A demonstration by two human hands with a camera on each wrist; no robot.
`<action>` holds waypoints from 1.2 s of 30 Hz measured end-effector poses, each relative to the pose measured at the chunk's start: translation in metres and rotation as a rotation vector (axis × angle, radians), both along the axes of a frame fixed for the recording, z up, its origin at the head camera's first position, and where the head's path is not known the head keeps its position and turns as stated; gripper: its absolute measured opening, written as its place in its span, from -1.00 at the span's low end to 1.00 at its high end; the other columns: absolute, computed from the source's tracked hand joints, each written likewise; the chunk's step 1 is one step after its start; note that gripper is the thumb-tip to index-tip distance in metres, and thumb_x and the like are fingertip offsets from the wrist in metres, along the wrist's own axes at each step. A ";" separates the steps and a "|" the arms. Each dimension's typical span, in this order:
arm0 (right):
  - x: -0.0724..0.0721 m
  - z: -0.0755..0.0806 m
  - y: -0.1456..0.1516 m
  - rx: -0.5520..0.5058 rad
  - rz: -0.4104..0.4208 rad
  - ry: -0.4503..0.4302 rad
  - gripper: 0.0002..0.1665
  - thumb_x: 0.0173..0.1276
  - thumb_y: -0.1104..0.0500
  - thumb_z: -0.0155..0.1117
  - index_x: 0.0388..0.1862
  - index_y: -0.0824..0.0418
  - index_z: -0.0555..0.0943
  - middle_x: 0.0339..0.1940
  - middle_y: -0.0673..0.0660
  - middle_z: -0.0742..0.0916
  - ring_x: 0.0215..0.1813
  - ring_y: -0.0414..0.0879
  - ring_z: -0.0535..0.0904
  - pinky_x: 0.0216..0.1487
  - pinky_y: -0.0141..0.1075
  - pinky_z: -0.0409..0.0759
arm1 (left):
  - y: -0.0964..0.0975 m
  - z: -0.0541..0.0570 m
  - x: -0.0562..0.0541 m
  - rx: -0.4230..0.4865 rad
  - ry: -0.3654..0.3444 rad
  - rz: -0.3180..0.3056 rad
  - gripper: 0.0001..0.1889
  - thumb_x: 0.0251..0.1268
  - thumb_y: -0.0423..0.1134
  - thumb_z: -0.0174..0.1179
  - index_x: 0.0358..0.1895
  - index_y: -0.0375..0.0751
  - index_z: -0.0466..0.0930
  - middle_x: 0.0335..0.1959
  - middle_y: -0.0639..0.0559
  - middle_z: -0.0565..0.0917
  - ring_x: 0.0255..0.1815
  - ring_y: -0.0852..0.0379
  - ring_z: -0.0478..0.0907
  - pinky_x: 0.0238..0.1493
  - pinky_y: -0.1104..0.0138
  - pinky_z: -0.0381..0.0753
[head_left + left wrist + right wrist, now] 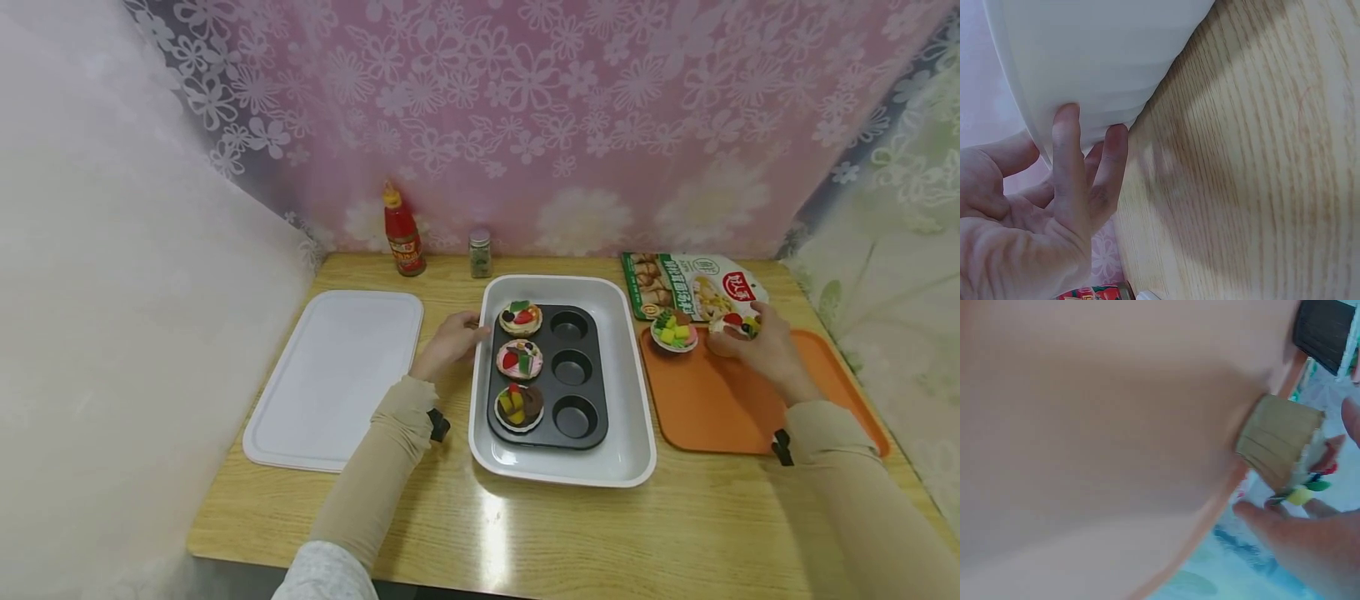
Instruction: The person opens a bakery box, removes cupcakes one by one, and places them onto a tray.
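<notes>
A: What does the right hand hold?
B: A fruit tart: the fingers are bent round it, so the grip is narrow. It is upright, or nearly so, at the far edge of the orange tray; whether it bears on the tray cannot be told.

A: And what stands beside it?
B: A second tart, to its left, near the far left corner of that tray. Directly behind both lies a food packet.

A: The left hand?
B: Its grip is wide; fairly straight fingers touch the outer wall of the deep white tray, with the thumb at the rim.

A: The contents of this tray?
B: A dark muffin tin; three tarts fill its left column, and the right three cups are bare.

A: The remainder of the bench?
B: A flat white board at left; behind, a red sauce bottle and a small jar.
</notes>
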State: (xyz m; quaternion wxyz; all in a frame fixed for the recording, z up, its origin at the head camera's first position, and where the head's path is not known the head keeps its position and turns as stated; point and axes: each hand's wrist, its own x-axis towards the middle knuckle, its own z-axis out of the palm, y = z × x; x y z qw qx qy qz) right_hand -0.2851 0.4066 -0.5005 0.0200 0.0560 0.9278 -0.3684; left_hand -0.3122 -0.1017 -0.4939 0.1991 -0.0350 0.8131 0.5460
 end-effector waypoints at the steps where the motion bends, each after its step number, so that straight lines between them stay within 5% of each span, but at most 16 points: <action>1: -0.001 0.003 -0.003 0.006 -0.005 0.027 0.21 0.55 -0.14 0.29 0.69 0.50 -0.20 0.58 0.71 0.17 0.48 0.57 0.29 0.35 0.41 0.40 | 0.000 0.000 0.000 0.001 -0.001 0.001 -0.55 0.64 -0.09 0.14 0.42 -0.21 0.49 0.31 -0.18 0.62 0.01 0.05 0.60 0.02 0.14 0.69; 7: 0.000 0.033 -0.030 0.003 -0.011 0.137 0.23 0.54 -0.27 0.22 0.73 0.41 -0.19 0.64 0.63 0.13 0.53 0.58 0.16 0.42 0.48 0.25 | -0.001 0.001 -0.001 -0.003 -0.010 0.008 -0.54 0.64 -0.09 0.14 0.44 -0.21 0.47 0.33 -0.17 0.59 0.07 0.03 0.58 0.09 0.12 0.68; 19: 0.001 0.070 -0.104 -0.023 0.208 0.180 0.12 0.52 -0.05 0.38 0.74 0.32 -0.06 0.68 0.49 0.20 0.65 0.47 0.14 0.51 0.44 0.25 | 0.001 0.001 -0.001 -0.004 -0.006 0.002 -0.52 0.64 -0.09 0.14 0.46 -0.20 0.46 0.34 -0.18 0.60 0.03 0.04 0.59 0.12 0.07 0.69; 27: 0.012 0.071 -0.150 -0.043 0.360 0.176 0.10 0.49 0.06 0.43 0.71 0.36 -0.01 0.63 0.50 0.30 0.63 0.44 0.22 0.54 0.36 0.30 | 0.000 0.000 -0.002 -0.006 -0.004 0.001 -0.53 0.64 -0.12 0.14 0.46 -0.21 0.46 0.29 -0.20 0.63 -0.04 0.06 0.59 0.04 0.13 0.68; 36: 0.029 0.060 -0.191 -0.061 0.467 0.111 0.09 0.47 0.08 0.46 0.72 0.32 0.01 0.68 0.42 0.26 0.66 0.38 0.22 0.58 0.31 0.28 | 0.000 0.000 0.000 0.025 -0.011 0.002 -0.51 0.63 -0.12 0.15 0.48 -0.21 0.45 0.33 -0.19 0.62 0.07 0.04 0.62 0.18 0.05 0.69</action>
